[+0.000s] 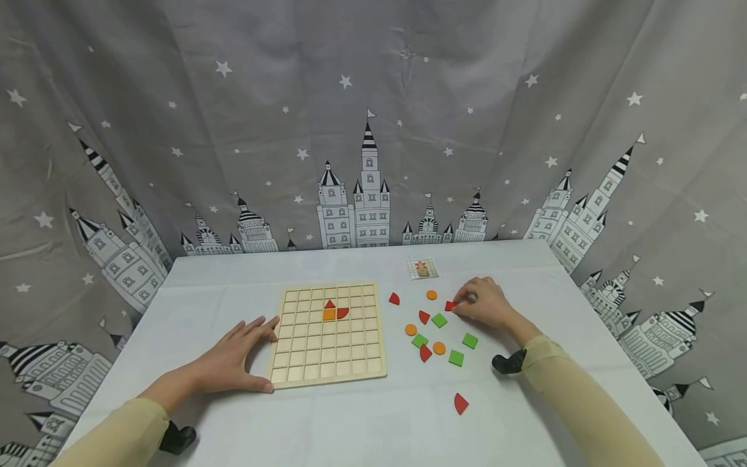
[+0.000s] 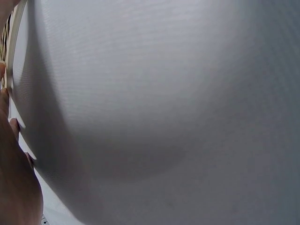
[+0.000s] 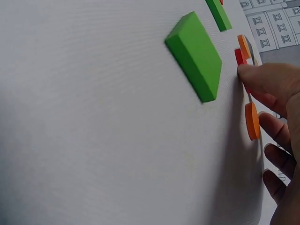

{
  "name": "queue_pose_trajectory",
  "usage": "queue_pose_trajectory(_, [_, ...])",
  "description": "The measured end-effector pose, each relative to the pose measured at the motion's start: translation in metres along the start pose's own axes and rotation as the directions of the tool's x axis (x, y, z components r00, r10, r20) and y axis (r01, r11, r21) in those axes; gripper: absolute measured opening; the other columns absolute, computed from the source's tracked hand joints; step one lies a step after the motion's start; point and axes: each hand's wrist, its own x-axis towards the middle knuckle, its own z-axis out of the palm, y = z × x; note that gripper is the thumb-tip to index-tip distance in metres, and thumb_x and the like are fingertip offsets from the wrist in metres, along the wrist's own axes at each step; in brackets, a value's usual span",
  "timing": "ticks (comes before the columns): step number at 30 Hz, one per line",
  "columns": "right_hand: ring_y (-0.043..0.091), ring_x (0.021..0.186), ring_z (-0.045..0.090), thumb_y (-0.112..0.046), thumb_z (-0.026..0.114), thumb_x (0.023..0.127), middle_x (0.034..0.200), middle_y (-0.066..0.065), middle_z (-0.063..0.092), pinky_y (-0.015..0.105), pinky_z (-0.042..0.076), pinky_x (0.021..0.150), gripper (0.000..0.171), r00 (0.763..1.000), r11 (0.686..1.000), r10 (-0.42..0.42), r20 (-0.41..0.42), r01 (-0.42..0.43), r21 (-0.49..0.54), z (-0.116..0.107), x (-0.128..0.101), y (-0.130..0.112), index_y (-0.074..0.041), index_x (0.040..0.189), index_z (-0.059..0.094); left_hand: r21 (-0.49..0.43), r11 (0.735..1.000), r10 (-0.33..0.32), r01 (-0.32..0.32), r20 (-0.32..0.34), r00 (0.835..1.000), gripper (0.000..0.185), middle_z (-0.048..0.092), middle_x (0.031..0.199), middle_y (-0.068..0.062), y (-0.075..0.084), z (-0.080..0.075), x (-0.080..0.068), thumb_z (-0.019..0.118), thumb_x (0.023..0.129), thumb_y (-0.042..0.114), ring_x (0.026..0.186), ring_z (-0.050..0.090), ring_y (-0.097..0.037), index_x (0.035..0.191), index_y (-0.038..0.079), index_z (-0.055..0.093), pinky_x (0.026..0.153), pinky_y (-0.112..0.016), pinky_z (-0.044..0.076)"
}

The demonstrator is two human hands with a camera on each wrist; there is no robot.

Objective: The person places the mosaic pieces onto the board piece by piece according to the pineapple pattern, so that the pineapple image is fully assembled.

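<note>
Steadying looks like the left hand's (image 1: 236,357) job: thumb at the near-left corner of the grid board (image 1: 327,381), fingers along its left edge, probably so it won't slide. Board lies flat on the tabletop (image 1: 233,428), left of the loose pieces. An orange square (image 1: 329,314), red triangle (image 1: 330,303) and red quarter-circle (image 1: 343,313) sit grouped in its cells. Picture card (image 1: 423,268) lies beyond the pieces, likely there for reference. Green squares (image 1: 469,340) and orange discs (image 1: 439,348) are scattered right of the board, presumably for easy right-side picking.

Grip, left: fingers spread apart, touching the board edge, not wrapped round it. Grip, right: right hand (image 1: 487,303) has thumb and finger together, pinching a red piece (image 1: 449,305) at the tabletop; index contact partly hidden in the wrist view. Orange disc just beside the other fingertips, apparently not held.
</note>
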Motion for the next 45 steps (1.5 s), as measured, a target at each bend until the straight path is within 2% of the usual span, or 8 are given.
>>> queue_pose_trajectory(4, [0.034, 0.122, 0.045, -0.037, 0.084, 0.083, 0.116, 0.004, 0.064, 0.058, 0.032, 0.109, 0.019, 1.0, 1.0, -0.01, 0.015, 0.01, -0.001, 0.0, -0.001, 0.001, -0.023, 0.09, 0.073, 0.003, 1.0, -0.004, 0.004, -0.006, 1.0, 0.089, 0.033, 0.165, -0.009, -0.001, 0.001, 0.0, 0.078, 0.062, 0.081, 0.151, 0.023, -0.043, 0.125, 0.025, 0.051, 0.121, -0.065, 0.011])
queue_pose_trajectory(9, [0.032, 0.122, 0.045, -0.027, 0.08, 0.087, 0.119, 0.003, 0.064, 0.057, 0.034, 0.106, 0.027, 0.996, 0.999, -0.051, 0.067, 0.049, 0.019, -0.002, -0.004, -0.003, -0.025, 0.114, 0.076, 0.004, 1.0, -0.014, 0.014, -0.005, 1.0, 0.089, 0.032, 0.166, -0.008, -0.002, 0.002, 0.0, 0.078, 0.062, 0.081, 0.152, 0.022, -0.042, 0.126, 0.025, 0.051, 0.122, -0.064, 0.01])
queue_pose_trajectory(11, [0.032, 0.122, 0.045, -0.023, 0.077, 0.089, 0.119, 0.002, 0.063, 0.057, 0.035, 0.104, 0.03, 0.995, 0.998, -0.063, 0.081, 0.062, 0.018, -0.002, -0.005, -0.005, -0.026, 0.119, 0.076, 0.001, 1.0, -0.017, 0.017, -0.002, 1.0, 0.089, 0.032, 0.166, -0.008, -0.002, 0.002, 0.0, 0.078, 0.062, 0.082, 0.152, 0.022, -0.043, 0.125, 0.025, 0.051, 0.122, -0.065, 0.01])
queue_pose_trajectory(18, [0.031, 0.12, 0.045, -0.027, 0.077, 0.09, 0.117, 0.002, 0.062, 0.055, 0.036, 0.101, 0.019, 0.995, 0.998, -0.067, 0.073, 0.067, 0.003, -0.002, -0.005, -0.006, -0.025, 0.109, 0.078, 0.003, 1.0, -0.03, 0.03, 0.012, 0.999, 0.091, 0.031, 0.166, -0.008, 0.001, 0.001, 0.0, 0.076, 0.061, 0.084, 0.152, 0.021, -0.042, 0.126, 0.024, 0.051, 0.122, -0.064, 0.009])
queue_pose_trajectory(27, [0.031, 0.12, 0.044, -0.028, 0.08, 0.089, 0.115, 0.001, 0.061, 0.054, 0.036, 0.1, 0.021, 0.993, 0.996, -0.092, 0.074, 0.091, 0.018, 0.003, -0.005, -0.009, -0.027, 0.109, 0.079, 0.011, 0.999, -0.032, 0.032, 0.013, 0.999, 0.092, 0.031, 0.166, -0.008, 0.001, 0.0, 0.0, 0.075, 0.061, 0.084, 0.152, 0.021, -0.042, 0.126, 0.024, 0.051, 0.123, -0.063, 0.01])
queue_pose_trajectory(30, [0.032, 0.121, 0.044, -0.031, 0.081, 0.088, 0.117, 0.002, 0.062, 0.054, 0.036, 0.103, 0.019, 0.995, 0.997, -0.078, 0.06, 0.077, 0.016, 0.004, -0.005, -0.009, -0.026, 0.107, 0.078, 0.012, 0.999, -0.03, 0.03, 0.011, 0.999, 0.092, 0.031, 0.166, -0.007, 0.001, 0.001, 0.0, 0.075, 0.061, 0.085, 0.152, 0.021, -0.041, 0.126, 0.025, 0.051, 0.123, -0.063, 0.01])
queue_pose_trajectory(35, [0.035, 0.125, 0.043, -0.033, 0.082, 0.087, 0.122, 0.005, 0.062, 0.059, 0.033, 0.108, 0.025, 0.997, 0.999, -0.054, 0.054, 0.053, 0.01, 0.004, -0.007, -0.007, -0.026, 0.11, 0.078, 0.013, 1.0, -0.025, 0.025, 0.008, 1.0, 0.092, 0.031, 0.166, -0.007, 0.0, 0.002, 0.0, 0.075, 0.061, 0.085, 0.152, 0.021, -0.041, 0.126, 0.025, 0.051, 0.123, -0.063, 0.01])
queue_pose_trajectory(45, [0.036, 0.125, 0.041, -0.033, 0.083, 0.086, 0.121, 0.006, 0.062, 0.061, 0.027, 0.11, 0.025, 0.998, 0.998, -0.022, 0.055, 0.018, 0.068, 0.002, -0.008, -0.001, -0.025, 0.11, 0.079, 0.009, 1.0, -0.029, 0.029, 0.008, 1.0, 0.092, 0.031, 0.166, -0.009, 0.002, -0.001, -0.001, 0.076, 0.061, 0.084, 0.152, 0.021, -0.042, 0.127, 0.024, 0.052, 0.123, -0.064, 0.01])
